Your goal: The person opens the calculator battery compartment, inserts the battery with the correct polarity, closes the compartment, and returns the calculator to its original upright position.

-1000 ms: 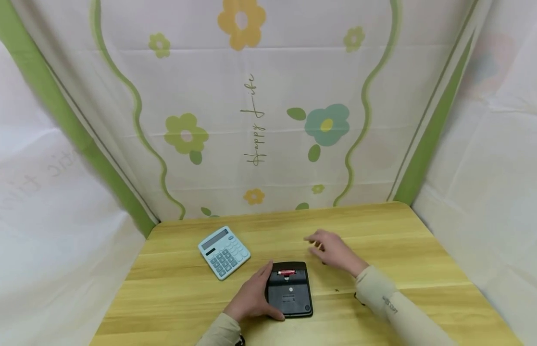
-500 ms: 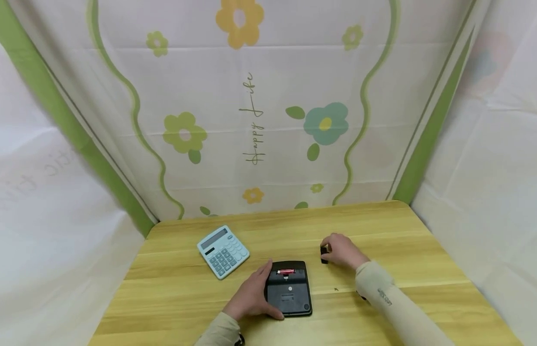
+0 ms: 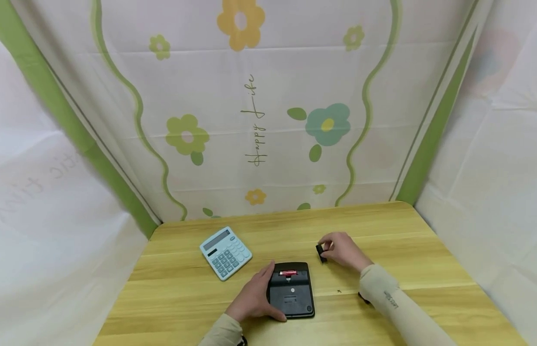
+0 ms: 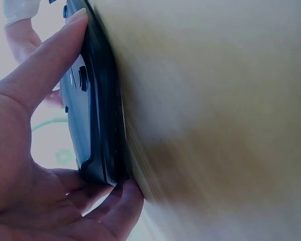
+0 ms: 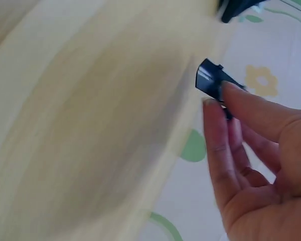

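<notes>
A black calculator (image 3: 299,305) lies face down on the table, its underside up. A small red battery (image 3: 288,273) sits in the open compartment near its far end. My left hand (image 3: 252,297) grips the calculator's left side; in the left wrist view, the thumb (image 4: 50,60) lies across one end and the fingers bend round the other. To the right of it, my right hand (image 3: 343,250) pinches a small black battery cover (image 5: 208,79) between thumb and fingers. The cover is tilted and apart from the calculator.
A light blue calculator (image 3: 226,253) lies face up at the back left of the wooden table (image 3: 164,288). One tiny dark bit (image 3: 339,290) is on the wood right of the black calculator. White floral curtains (image 3: 268,96) stand behind and at both sides.
My right hand has moved slightly right and now holds the battery cover, which has turned to a tilt in the last half second. The left hand keeps its grip.
</notes>
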A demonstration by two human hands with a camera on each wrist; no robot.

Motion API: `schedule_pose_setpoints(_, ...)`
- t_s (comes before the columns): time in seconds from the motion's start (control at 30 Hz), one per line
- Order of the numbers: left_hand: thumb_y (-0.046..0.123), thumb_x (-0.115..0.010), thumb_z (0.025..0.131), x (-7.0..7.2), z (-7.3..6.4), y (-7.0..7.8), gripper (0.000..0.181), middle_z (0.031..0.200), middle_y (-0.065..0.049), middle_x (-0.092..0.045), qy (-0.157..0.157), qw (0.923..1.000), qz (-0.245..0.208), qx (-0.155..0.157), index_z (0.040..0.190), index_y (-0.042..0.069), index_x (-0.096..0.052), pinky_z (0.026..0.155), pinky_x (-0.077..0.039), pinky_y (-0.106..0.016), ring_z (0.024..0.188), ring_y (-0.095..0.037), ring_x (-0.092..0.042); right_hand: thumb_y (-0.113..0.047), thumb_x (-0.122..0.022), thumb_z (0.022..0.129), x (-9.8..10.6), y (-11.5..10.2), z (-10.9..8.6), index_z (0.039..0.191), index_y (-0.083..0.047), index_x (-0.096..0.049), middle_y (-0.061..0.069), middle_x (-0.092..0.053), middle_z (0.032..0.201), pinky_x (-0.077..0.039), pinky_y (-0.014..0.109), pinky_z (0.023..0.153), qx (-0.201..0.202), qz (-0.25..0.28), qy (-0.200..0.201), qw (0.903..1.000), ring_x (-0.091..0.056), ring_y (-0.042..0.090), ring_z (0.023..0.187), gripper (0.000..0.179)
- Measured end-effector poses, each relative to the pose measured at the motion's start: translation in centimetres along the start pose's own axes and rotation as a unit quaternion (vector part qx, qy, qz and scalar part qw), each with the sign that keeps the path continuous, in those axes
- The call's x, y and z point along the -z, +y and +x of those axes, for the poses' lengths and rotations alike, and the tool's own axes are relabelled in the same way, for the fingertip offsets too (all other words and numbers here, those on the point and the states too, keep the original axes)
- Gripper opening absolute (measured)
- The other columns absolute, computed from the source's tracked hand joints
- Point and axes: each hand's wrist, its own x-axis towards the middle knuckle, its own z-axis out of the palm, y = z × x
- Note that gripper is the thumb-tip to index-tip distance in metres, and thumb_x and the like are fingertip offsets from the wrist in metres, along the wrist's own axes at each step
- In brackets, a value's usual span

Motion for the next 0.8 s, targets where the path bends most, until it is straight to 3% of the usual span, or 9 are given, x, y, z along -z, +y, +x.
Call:
schedule_pose_setpoints(0.2,0.054,-0.101,0.055,0.0,0.1,0.0,0.145,0.168,-0.014,-0.033,0.001,1.0,-0.006,0.005,0.167,0.011,-0.019,0.116,-0.04,-0.06,0.149,-0.041,-0.039,-0.014,-0.083,0.089,0.8,-1.1,-0.2,0.096,-0.013,-0.08,0.0,-0.072,0.094,-0.057,0.025,0.068,0.038,0.096,-0.006,0.9947,-0.066,0.011,0.08,0.008)
schedule_pose_setpoints(0.33,0.054,-0.101,0.055,0.0,0.1,0.0,0.145,0.167,-0.014,-0.034,0.002,1.0,-0.006,0.004,0.167,0.01,-0.019,0.116,-0.041,-0.059,0.148,-0.04,-0.04,-0.019,-0.079,0.093,1.0,-2.3,-0.6,0.102,-0.015,-0.081,0.003,-0.073,0.101,-0.06,0.026,0.072,0.048,0.173,-0.028,0.9833,-0.07,0.014,0.088,0.01)
schedule_pose_setpoints(0.47,0.054,-0.101,0.055,0.0,-0.1,0.0,0.145,0.167,-0.015,-0.034,0.004,1.0,-0.006,-0.005,0.166,0.009,-0.019,0.115,-0.041,-0.06,0.147,-0.041,-0.041,-0.015,-0.076,0.096,1.0,-3.0,-0.8,0.108,-0.013,-0.081,0.005,-0.073,0.106,-0.06,0.026,0.078,0.079,0.215,-0.029,0.9729,-0.072,0.014,0.093,0.013)
schedule_pose_setpoints(0.63,0.055,-0.1,0.056,0.1,0.0,0.0,0.145,0.167,-0.015,-0.034,0.005,0.9999,-0.004,-0.009,0.166,0.009,-0.019,0.115,-0.042,-0.06,0.147,-0.041,-0.041,-0.006,-0.073,0.096,1.1,-3.4,-0.5,0.108,-0.007,-0.081,0.011,-0.072,0.111,-0.061,0.028,0.081,0.111,0.282,-0.021,0.9526,-0.072,0.016,0.095,0.015)
schedule_pose_setpoints(0.8,0.055,-0.1,0.056,0.1,0.0,-0.1,0.144,0.167,-0.015,-0.034,0.003,1.0,-0.008,-0.003,0.167,0.011,-0.019,0.114,-0.041,-0.061,0.147,-0.042,-0.041,-0.002,-0.073,0.094,1.4,-4.3,-0.4,0.109,-0.003,-0.08,0.018,-0.067,0.117,-0.06,0.027,0.087,0.113,0.342,-0.016,0.9327,-0.069,0.017,0.101,0.016)
